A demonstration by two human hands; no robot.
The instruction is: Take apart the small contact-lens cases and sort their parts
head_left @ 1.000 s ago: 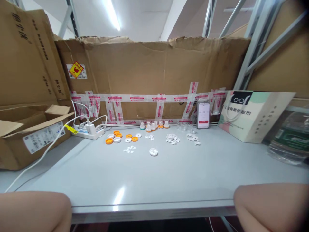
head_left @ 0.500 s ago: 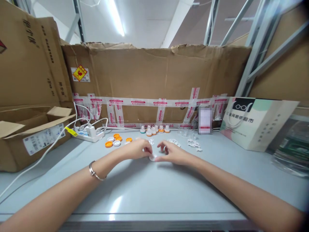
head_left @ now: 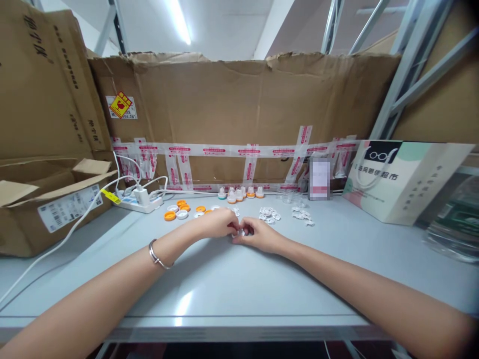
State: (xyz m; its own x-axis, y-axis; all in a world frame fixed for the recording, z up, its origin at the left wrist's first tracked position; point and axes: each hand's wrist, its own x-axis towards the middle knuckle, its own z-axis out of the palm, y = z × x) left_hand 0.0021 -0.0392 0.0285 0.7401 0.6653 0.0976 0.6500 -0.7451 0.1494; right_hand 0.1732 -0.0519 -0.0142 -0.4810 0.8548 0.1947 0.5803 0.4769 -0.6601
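My left hand (head_left: pixel 220 224) and my right hand (head_left: pixel 262 235) meet over the middle of the table. Between their fingertips sits a small white plastic part (head_left: pixel 238 233), mostly covered by the fingers. Thumb and fingers of each hand are closed on it. Behind my left hand lie orange and white screw rings (head_left: pixel 169 216), partly hidden by that hand. Farther back stand several clear-topped caps with orange or teal bases (head_left: pixel 232 195). Small white plastic pieces (head_left: pixel 269 215) lie in a pile beyond my right hand, with a second group of white pieces (head_left: pixel 303 215) to its right.
Clear plastic domes (head_left: pixel 290 197) lie near the back. A phone (head_left: pixel 320 179) leans against the cardboard wall (head_left: pixel 209 99). On the left are a power strip (head_left: pixel 147 203) with white cables and an open carton (head_left: pixel 22 219); on the right, a paper bag (head_left: pixel 396 184) and a large clear bottle (head_left: pixel 454 224).
My right hand has moved left, and its fingers have closed on the small white part beside my left fingers. The camera view has tilted slightly downward.
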